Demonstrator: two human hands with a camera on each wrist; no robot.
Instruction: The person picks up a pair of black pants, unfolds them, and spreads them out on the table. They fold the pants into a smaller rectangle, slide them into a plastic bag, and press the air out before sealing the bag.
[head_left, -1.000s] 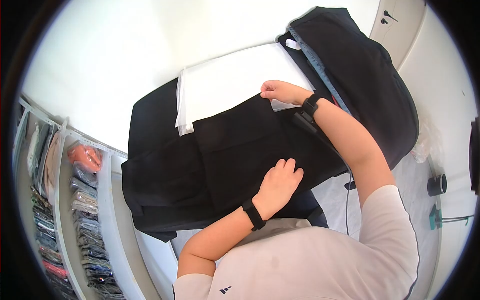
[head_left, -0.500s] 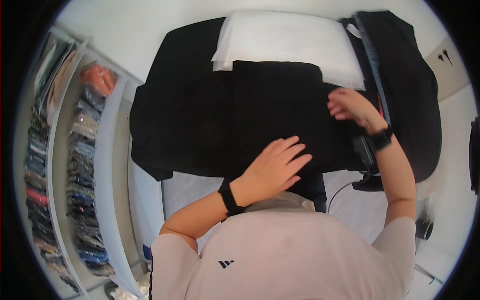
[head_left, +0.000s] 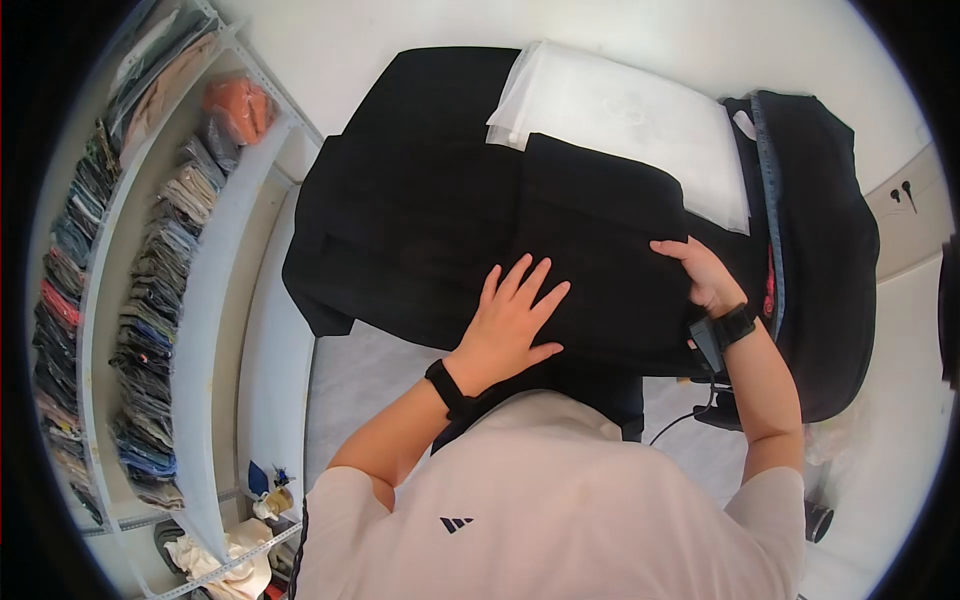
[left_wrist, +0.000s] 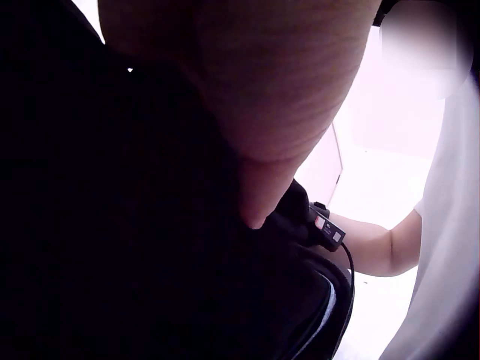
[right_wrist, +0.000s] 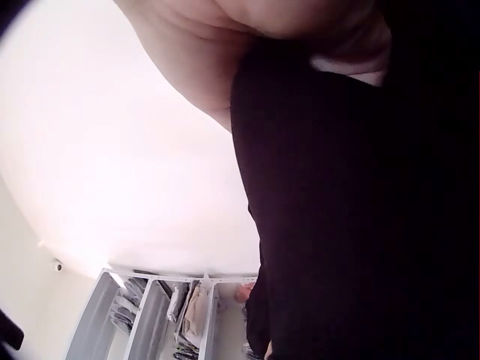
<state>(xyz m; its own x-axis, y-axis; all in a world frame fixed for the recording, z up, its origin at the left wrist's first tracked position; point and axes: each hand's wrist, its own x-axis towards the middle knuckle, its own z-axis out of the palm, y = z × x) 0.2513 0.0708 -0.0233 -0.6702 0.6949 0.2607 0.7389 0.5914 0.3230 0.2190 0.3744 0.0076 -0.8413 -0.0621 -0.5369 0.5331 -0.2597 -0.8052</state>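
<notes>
A folded black garment (head_left: 600, 190) lies on a black-covered surface in the head view. My left hand (head_left: 505, 325) rests on the black cloth near its front, palm down, fingers straight and spread. At the garment's right edge, my right hand (head_left: 708, 275) grips the cloth, with a thumb on top and the other fingers mostly hidden below. In the right wrist view the dark cloth (right_wrist: 315, 202) runs up into the right hand (right_wrist: 300, 19). The left hand (left_wrist: 259, 112) fills the top of the left wrist view against black fabric.
White translucent plastic bags (head_left: 620, 115) lie behind the garment. More black clothing (head_left: 825, 260) with a blue denim strip (head_left: 766, 180) is at the right. Shelves (head_left: 215, 330) of bagged folded clothes stand left. A cable (head_left: 680, 412) hangs from the right wrist device.
My right hand let go of the garment's far corner, moved nearer along its right edge and took hold there. My left hand spread out and slid left on the cloth. The head view turned.
</notes>
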